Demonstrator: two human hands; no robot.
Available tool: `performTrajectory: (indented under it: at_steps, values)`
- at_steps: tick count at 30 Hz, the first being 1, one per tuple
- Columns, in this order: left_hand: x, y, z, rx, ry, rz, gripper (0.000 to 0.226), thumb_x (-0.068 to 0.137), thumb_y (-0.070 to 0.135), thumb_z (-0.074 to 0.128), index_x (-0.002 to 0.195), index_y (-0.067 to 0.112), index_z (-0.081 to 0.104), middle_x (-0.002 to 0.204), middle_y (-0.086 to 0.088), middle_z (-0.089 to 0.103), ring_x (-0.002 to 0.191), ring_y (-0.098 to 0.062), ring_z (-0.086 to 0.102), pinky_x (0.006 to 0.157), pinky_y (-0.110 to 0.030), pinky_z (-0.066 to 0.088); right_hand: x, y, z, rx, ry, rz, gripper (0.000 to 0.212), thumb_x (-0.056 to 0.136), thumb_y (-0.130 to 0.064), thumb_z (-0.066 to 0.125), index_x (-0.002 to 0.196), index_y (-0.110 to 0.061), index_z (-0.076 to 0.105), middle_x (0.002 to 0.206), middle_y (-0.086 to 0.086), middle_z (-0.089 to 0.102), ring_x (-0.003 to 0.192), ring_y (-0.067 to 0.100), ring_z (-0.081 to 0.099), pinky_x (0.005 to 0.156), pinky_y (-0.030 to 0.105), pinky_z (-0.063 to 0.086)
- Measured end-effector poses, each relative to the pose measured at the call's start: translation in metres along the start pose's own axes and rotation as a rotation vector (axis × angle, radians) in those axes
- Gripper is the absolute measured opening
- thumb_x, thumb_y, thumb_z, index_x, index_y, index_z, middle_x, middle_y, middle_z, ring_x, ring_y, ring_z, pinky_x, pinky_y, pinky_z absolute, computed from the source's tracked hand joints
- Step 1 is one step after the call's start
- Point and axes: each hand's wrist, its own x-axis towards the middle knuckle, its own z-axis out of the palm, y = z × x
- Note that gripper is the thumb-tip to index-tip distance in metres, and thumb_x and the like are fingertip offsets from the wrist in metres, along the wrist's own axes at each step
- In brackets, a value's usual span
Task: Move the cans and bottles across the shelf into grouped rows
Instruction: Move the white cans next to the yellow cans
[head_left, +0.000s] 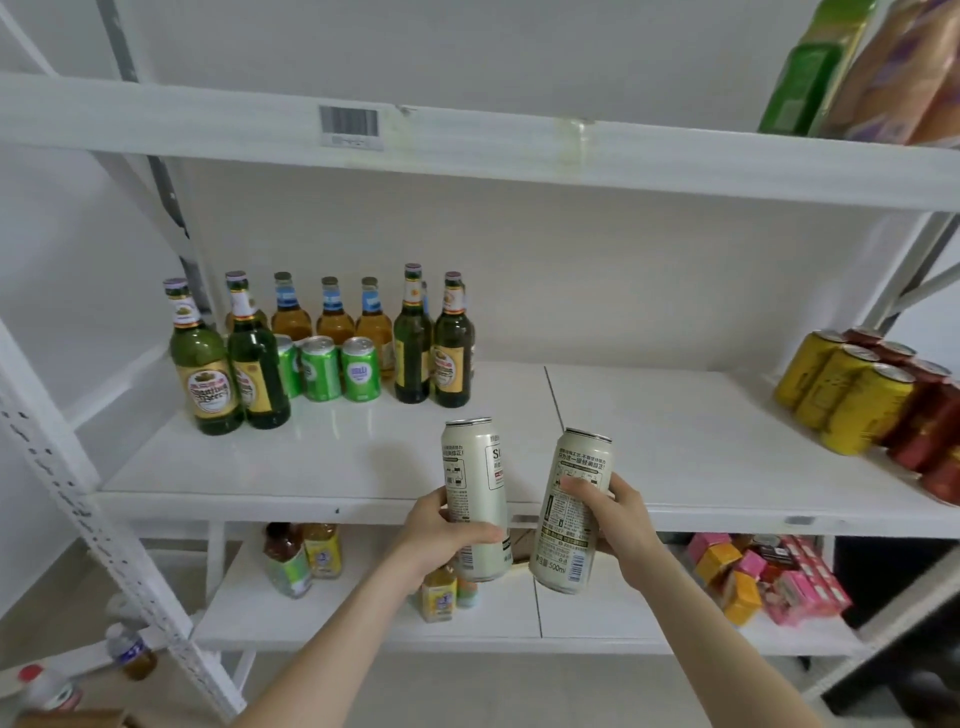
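1. Left hand (441, 535): fingers and thumb wrap the lower half of a tall pale can (475, 467), held upright in front of the middle shelf (675, 441) edge.
2. Right hand (618, 525): grips a second pale can (563, 545) at mid-body. It is tilted, just beside the first and not touching it.
3. Shelf, left rear: green bottles (208, 364), amber bottles (335, 317) and small green cans (340, 369).
4. Shelf, right end: yellow cans (841, 395) beside red cans (919, 415).
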Motion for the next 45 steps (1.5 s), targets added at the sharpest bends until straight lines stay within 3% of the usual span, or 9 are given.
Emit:
performTrajectory:
  at_steps: [9, 18, 22, 26, 29, 33, 38, 42, 45]
  values:
    - [0.053, 0.027, 0.098, 0.065, -0.131, 0.029, 0.057, 0.052, 0.031, 0.093, 0.102, 0.036, 0.065, 0.091, 0.019, 0.075, 0.082, 0.005, 0.069, 0.063, -0.014, 0.051, 0.030, 0.001, -0.101, 0.027, 0.058, -0.005, 0.022, 0.085, -0.027, 0.073, 0.105, -0.021, 0.066, 0.088, 0.002, 0.077, 0.077, 0.017, 0.075, 0.055, 0.026, 0.057]
    - [0.134, 0.058, 0.199, 0.094, -0.222, 0.049, 0.064, 0.048, 0.029, 0.094, 0.106, 0.032, 0.067, 0.101, 0.009, 0.075, 0.093, -0.006, 0.071, 0.081, -0.030, 0.058, 0.084, -0.011, -0.202, -0.029, 0.114, -0.070, 0.037, 0.066, -0.036, 0.077, 0.097, -0.017, 0.068, 0.086, 0.004, 0.077, 0.077, 0.018, 0.074, 0.059, 0.026, 0.056]
    - [0.152, 0.068, 0.252, 0.083, -0.248, 0.063, 0.059, 0.051, 0.024, 0.093, 0.104, 0.028, 0.068, 0.095, 0.010, 0.077, 0.089, -0.005, 0.072, 0.075, -0.025, 0.057, 0.104, -0.009, -0.253, -0.008, 0.139, -0.091, 0.038, 0.068, -0.034, 0.079, 0.099, -0.016, 0.068, 0.088, 0.006, 0.077, 0.081, 0.021, 0.075, 0.069, 0.036, 0.061]
    - [0.160, 0.076, 0.312, 0.056, -0.233, 0.059, 0.066, 0.041, 0.032, 0.090, 0.102, 0.027, 0.068, 0.092, 0.009, 0.077, 0.087, -0.007, 0.073, 0.070, -0.023, 0.056, 0.122, -0.005, -0.310, 0.025, 0.124, -0.080, 0.023, 0.080, -0.022, 0.078, 0.100, -0.016, 0.068, 0.093, 0.009, 0.076, 0.086, 0.025, 0.074, 0.075, 0.042, 0.061]
    - [0.161, 0.078, 0.355, 0.030, -0.215, 0.043, 0.066, 0.041, 0.031, 0.090, 0.102, 0.027, 0.068, 0.091, 0.008, 0.078, 0.086, -0.009, 0.074, 0.068, -0.026, 0.058, 0.129, -0.005, -0.351, 0.021, 0.096, -0.073, 0.037, 0.068, -0.032, 0.079, 0.101, -0.018, 0.068, 0.092, 0.006, 0.077, 0.086, 0.024, 0.074, 0.076, 0.043, 0.061]
    - [0.164, 0.079, 0.402, 0.021, -0.182, 0.028, 0.067, 0.038, 0.033, 0.091, 0.101, 0.029, 0.068, 0.092, 0.011, 0.077, 0.087, -0.008, 0.073, 0.071, -0.029, 0.058, 0.139, -0.005, -0.397, 0.028, 0.061, -0.076, 0.029, 0.074, -0.027, 0.079, 0.100, -0.018, 0.069, 0.091, 0.005, 0.077, 0.084, 0.021, 0.075, 0.067, 0.033, 0.059]
    - [0.188, 0.090, 0.436, 0.074, -0.172, 0.052, 0.074, 0.037, 0.034, 0.092, 0.106, 0.029, 0.067, 0.102, 0.008, 0.076, 0.095, -0.009, 0.072, 0.086, -0.033, 0.057, 0.170, -0.008, -0.433, 0.046, 0.039, -0.070, 0.023, 0.080, -0.021, 0.078, 0.102, -0.020, 0.068, 0.091, 0.003, 0.077, 0.085, 0.021, 0.075, 0.068, 0.035, 0.059]
    - [0.220, 0.102, 0.448, 0.088, -0.145, 0.070, 0.072, 0.035, 0.033, 0.093, 0.102, 0.029, 0.066, 0.100, 0.011, 0.076, 0.094, -0.006, 0.071, 0.080, -0.026, 0.055, 0.204, -0.014, -0.441, 0.084, 0.010, -0.108, 0.036, 0.071, -0.029, 0.081, 0.103, -0.022, 0.068, 0.094, 0.001, 0.077, 0.086, 0.018, 0.074, 0.067, 0.031, 0.058]
    - [0.249, 0.109, 0.450, 0.106, -0.122, 0.087, 0.067, 0.041, 0.025, 0.094, 0.103, 0.027, 0.066, 0.099, 0.011, 0.076, 0.094, -0.007, 0.071, 0.080, -0.025, 0.054, 0.234, -0.017, -0.442, 0.095, -0.003, -0.134, 0.027, 0.079, -0.022, 0.080, 0.103, -0.022, 0.068, 0.094, 0.000, 0.077, 0.087, 0.017, 0.074, 0.064, 0.027, 0.057]
